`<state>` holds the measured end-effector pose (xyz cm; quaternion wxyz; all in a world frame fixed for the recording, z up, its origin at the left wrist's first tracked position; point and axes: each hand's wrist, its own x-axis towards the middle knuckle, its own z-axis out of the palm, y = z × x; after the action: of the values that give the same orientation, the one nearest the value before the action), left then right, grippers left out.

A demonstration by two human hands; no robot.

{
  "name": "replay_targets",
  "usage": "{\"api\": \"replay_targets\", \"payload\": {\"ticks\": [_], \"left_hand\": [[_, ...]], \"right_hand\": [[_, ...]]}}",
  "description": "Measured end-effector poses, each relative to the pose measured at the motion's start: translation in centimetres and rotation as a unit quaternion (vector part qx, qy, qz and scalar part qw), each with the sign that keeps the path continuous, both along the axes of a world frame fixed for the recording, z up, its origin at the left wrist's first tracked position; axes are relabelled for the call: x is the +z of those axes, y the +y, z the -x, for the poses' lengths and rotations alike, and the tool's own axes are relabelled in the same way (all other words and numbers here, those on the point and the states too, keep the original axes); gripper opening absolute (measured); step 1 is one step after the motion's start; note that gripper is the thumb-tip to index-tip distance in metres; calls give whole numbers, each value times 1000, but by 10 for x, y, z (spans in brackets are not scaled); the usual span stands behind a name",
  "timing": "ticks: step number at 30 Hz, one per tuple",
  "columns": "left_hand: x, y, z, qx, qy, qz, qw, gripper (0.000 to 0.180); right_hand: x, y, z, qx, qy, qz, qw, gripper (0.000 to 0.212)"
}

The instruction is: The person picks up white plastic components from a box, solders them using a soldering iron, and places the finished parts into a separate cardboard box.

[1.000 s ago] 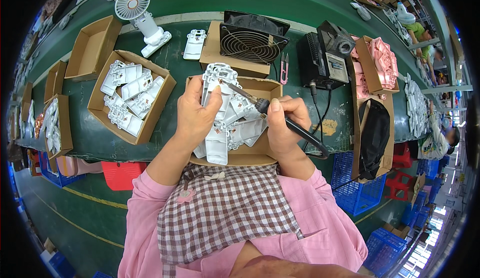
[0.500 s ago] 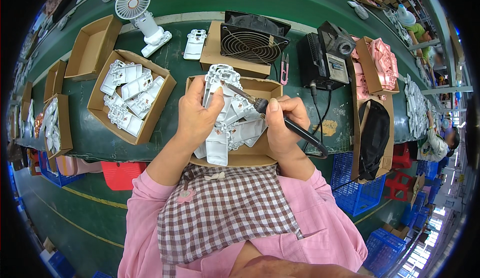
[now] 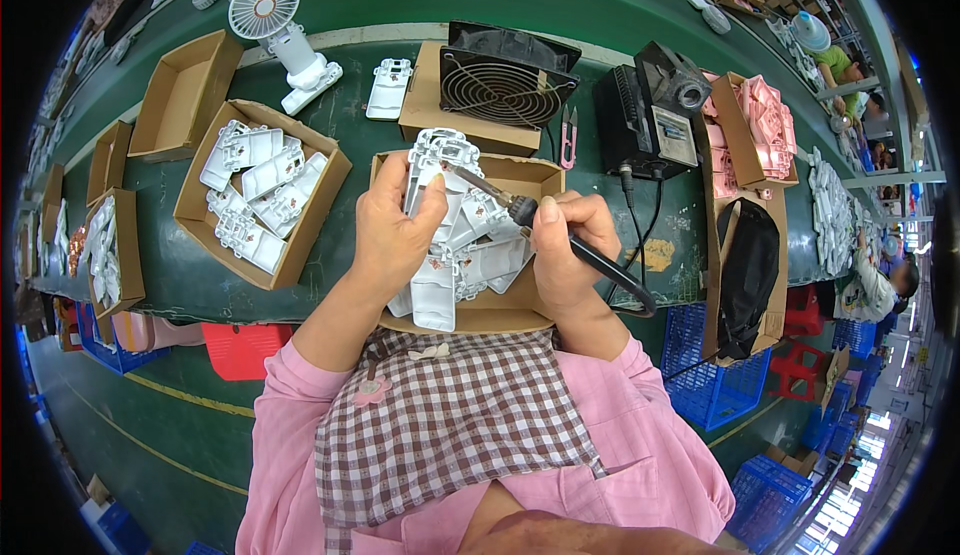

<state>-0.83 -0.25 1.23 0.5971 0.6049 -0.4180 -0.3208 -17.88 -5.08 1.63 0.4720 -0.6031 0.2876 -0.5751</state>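
My left hand (image 3: 397, 223) grips a white plastic housing (image 3: 441, 147) between thumb and fingers, above an open cardboard box (image 3: 510, 317). In my right hand (image 3: 572, 248) is a soldering iron (image 3: 521, 210), held like a pen. Its metal tip reaches the middle of the housing, close to my left thumb; whether it touches is too small to tell. More white housings (image 3: 434, 291) lie in the box below, several of them overlapping. A black cable leaves the iron's handle and curves to the right.
A soldering station (image 3: 655, 115) stands at the right behind scissors (image 3: 569, 139). A black fan (image 3: 508, 85) sits on cardboard ahead. To the left are a box of white housings (image 3: 262, 190), an empty-looking carton (image 3: 184, 95) and a white handheld fan (image 3: 287, 40). Pink parts (image 3: 765, 130) fill a box at right.
Both hands, the housing and the iron keep almost the same place. At the far right, a person in a light top has shifted slightly.
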Motion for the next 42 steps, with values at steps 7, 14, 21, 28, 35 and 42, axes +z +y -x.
{"api": "replay_targets", "payload": {"ticks": [7,14,21,28,35,42], "left_hand": [[13,-1,0,38,-48,4,998,44],[7,1,-2,94,34,86,991,19],[13,4,4,-17,119,-18,993,15],[16,4,4,-24,122,-32,992,16],[17,6,1,-37,134,-43,989,16],[13,5,3,-22,109,-23,994,16]], "right_hand": [[-8,2,7,0,-78,15,997,13],[0,4,4,-18,-75,33,996,19],[1,4,5,13,-18,26,999,14],[2,3,1,8,10,4,1000,17],[0,2,1,2,24,5,1000,17],[1,3,-1,-2,23,0,1000,17]]}}
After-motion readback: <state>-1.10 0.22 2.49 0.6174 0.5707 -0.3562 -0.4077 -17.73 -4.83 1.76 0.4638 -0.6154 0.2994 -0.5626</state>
